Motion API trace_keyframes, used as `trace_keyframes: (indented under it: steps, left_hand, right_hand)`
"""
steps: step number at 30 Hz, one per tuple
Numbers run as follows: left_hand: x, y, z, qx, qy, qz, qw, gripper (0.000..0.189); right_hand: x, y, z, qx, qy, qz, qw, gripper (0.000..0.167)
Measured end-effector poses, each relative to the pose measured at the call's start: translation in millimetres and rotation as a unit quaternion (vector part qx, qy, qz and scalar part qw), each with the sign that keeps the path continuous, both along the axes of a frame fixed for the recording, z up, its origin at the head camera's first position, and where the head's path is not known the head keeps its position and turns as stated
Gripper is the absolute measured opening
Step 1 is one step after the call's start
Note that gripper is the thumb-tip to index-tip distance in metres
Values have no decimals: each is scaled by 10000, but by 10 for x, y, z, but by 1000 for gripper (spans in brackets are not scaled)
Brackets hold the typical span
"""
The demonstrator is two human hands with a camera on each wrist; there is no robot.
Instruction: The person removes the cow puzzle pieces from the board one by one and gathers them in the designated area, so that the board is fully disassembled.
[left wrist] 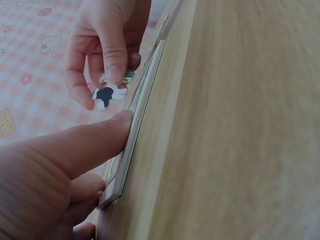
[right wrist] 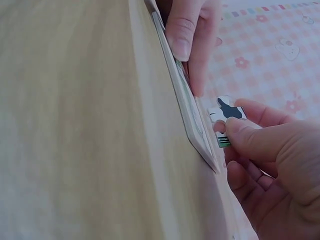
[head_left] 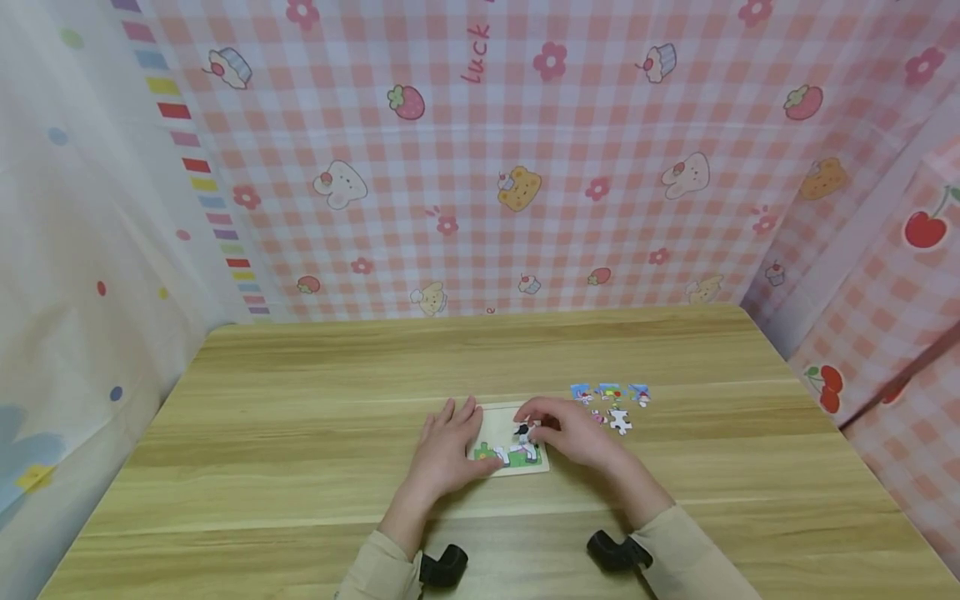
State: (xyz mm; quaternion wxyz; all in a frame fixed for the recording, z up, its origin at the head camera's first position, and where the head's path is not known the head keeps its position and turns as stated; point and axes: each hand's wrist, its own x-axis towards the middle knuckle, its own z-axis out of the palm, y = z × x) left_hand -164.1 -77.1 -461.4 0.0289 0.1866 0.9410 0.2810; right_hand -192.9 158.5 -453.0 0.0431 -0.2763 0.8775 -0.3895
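Observation:
A small jigsaw board point(head_left: 497, 422) with a pale frame lies on the table. Green and white pieces fill part of its lower side, while its upper part shows bare backing. My left hand point(head_left: 447, 450) rests spread on the board's left side, with the thumb pressing its near edge. Between thumb and fingers my right hand point(head_left: 576, 433) pinches a white puzzle piece with a black patch point(right wrist: 231, 111), held over the board's right side. In the left wrist view this black-and-white piece point(left wrist: 106, 95) is tilted, partly covered by the right thumb.
Several loose puzzle pieces point(head_left: 619, 421) lie on the wooden table point(head_left: 300, 467) to the right of the board, some partly behind my right hand. A pink checked cloth point(head_left: 480, 150) hangs behind the table. Black wrist-camera mounts point(head_left: 618, 552) sit by both sleeves.

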Motion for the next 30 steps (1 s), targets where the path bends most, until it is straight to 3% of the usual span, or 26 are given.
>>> trace_keyframes:
  steps: [14,22,30]
  left_hand:
    - [3,-2,-7,13,-47,11,10000,84]
    - [3,-1,-7,17,-37,4,10000,84]
    - [4,-2,-14,76,-6,0,10000,83]
  right_hand:
    - [30,302,-21,-133,574,-170,9981,21]
    - [51,582,-72,-418,404,-343,9977,21]
    - [101,886,-32,-333,280,-815,9957,22]
